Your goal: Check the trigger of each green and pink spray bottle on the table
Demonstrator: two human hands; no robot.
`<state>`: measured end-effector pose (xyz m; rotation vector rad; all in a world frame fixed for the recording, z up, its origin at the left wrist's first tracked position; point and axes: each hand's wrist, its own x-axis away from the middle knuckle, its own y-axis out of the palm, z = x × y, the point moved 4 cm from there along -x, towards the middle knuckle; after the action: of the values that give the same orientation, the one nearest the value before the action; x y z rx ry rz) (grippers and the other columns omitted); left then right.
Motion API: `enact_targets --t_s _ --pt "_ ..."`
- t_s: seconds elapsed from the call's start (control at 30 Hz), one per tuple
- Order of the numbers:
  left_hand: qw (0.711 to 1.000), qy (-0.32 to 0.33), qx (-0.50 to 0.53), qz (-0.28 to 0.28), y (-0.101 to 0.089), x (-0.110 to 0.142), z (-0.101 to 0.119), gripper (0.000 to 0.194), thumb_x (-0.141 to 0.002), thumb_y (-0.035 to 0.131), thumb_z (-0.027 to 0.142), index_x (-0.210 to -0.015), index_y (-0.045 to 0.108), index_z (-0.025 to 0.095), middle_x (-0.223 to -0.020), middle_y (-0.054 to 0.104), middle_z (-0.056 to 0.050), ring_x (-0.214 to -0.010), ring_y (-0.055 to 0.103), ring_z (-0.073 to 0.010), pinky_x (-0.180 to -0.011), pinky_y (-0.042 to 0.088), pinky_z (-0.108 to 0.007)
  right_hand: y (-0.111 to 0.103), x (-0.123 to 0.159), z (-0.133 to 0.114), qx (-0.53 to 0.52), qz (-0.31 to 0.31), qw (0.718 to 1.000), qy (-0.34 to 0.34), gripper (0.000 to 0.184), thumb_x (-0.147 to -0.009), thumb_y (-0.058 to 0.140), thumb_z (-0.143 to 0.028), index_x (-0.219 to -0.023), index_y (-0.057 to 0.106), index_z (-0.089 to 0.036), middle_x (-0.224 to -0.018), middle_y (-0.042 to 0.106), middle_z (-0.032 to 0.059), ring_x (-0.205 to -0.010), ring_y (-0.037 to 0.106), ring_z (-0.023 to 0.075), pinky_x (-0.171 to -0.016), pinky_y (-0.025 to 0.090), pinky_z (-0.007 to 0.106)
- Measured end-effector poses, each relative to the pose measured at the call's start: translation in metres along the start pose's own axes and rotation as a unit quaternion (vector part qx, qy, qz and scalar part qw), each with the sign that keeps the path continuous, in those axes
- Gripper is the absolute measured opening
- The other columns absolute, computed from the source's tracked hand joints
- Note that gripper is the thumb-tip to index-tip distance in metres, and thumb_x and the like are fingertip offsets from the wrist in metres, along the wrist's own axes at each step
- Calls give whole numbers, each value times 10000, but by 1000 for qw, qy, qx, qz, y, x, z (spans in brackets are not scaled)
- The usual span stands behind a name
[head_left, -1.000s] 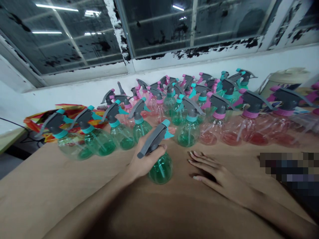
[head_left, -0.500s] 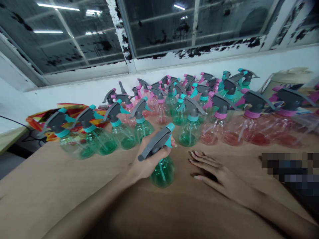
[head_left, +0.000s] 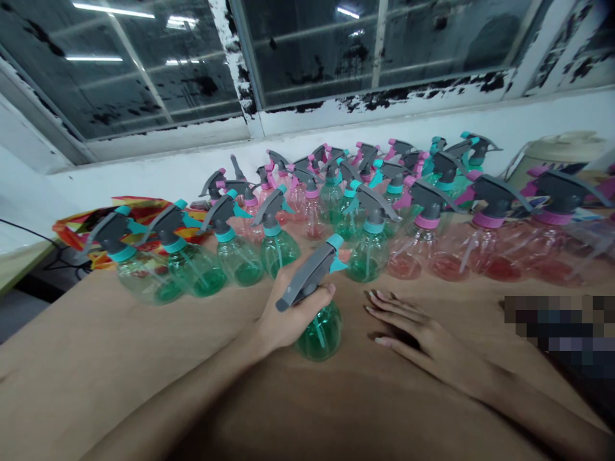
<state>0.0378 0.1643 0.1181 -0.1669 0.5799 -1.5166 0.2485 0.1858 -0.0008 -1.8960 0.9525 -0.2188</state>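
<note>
Head view: big grimy window [head_left: 312, 51] up top, wood counter [head_left: 120, 346] below. Green spray bottle [head_left: 324, 336] looks roughly upright on it, body right under the left grip [head_left: 288, 321], which is wrapped round its neck. Right hand [head_left: 427, 339]'s nearby, fingers loose, holding nothing.

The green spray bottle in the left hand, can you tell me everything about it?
The green spray bottle is round and see-through, like plastic, with a thin, pale tube inside. On top is a gray spray head with a turquoise tip and trigger. It looks upright, seemingly resting on the table. The left hand grips its neck, hiding the collar.
</note>
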Motion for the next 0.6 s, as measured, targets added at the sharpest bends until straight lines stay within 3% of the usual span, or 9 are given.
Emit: enact_targets --t_s 0.23,0.47,0.6 --pt "1000 24 8 2 1 0 1 33 -721 547 211 -743 533 230 -589 352 62 -502 322 -111 -472 325 -258 0 0 -1 11 -8 1000 5 488 -901 478 -440 -1370 410 -322 -1448 403 -13 -1345 326 221 -1112 290 472" --pt "999 15 33 -31 3 2 -3 276 -763 538 220 -1025 620 244 -616 505 37 -538 455 -134 -537 406 -268 0 1 -1 3 4 1000 -3 490 -894 490 -439 -1365 416 -327 -1441 414 -6 -1334 347 235 -1103 302 483" --pt "998 28 49 -32 4 2 -3 198 -768 560 240 -950 632 214 -812 633 -17 -688 564 -154 -661 477 -288 1 0 -1 12 3 1000 -2 492 -897 485 -444 -1370 407 -332 -1443 411 -14 -1336 344 229 -1104 304 477"
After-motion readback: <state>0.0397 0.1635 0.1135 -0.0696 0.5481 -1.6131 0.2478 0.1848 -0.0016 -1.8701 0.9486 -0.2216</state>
